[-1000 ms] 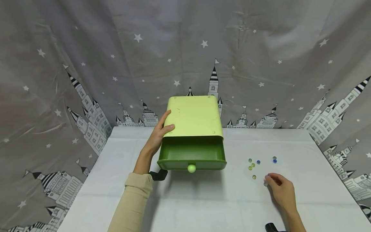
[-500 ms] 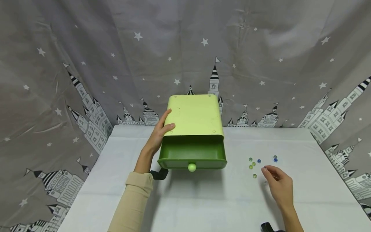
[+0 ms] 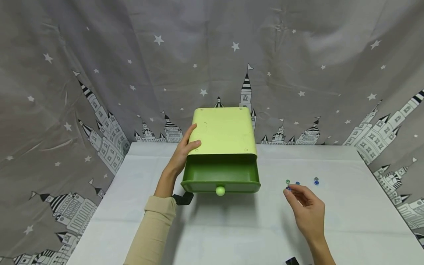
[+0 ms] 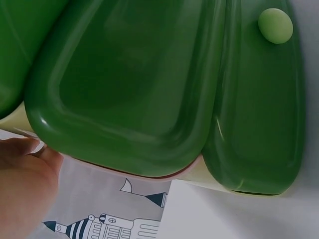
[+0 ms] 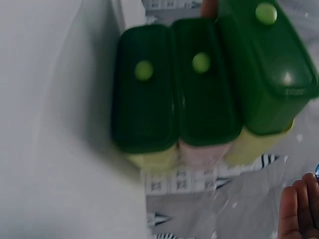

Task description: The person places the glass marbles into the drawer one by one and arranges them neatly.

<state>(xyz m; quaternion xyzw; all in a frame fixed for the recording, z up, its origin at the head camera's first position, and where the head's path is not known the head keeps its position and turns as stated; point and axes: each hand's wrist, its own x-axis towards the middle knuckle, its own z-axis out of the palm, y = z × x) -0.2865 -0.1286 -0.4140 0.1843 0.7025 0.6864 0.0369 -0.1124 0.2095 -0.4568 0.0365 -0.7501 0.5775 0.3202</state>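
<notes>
A drawer cabinet with a pale yellow-green top [image 3: 222, 129] stands at the table's middle. Its top drawer [image 3: 220, 173], dark green with a light green knob [image 3: 220, 191], is pulled out, and its visible floor is bare. My left hand [image 3: 179, 158] holds the cabinet's left side, thumb on the top edge. To the right of the drawer, my right hand [image 3: 308, 215] pinches a blue glass marble [image 3: 288, 188] between thumb and fingertips, above the table. Just beyond it lies a green marble [image 3: 287, 182]. In the right wrist view, only the fingers [image 5: 301, 206] and a sliver of marble show.
On the white table [image 3: 347, 206], a blue marble [image 3: 297, 183] lies behind my right fingers. Another blue marble [image 3: 316, 182] touches a greenish one farther right. Lower drawers show in the right wrist view, each with a knob [image 5: 201, 62]. A grey castle-print curtain [image 3: 212, 55] hangs behind.
My right hand has lifted the blue marble off the table and carried it left and away from me, now covering several marbles. My left hand stays on the cabinet.
</notes>
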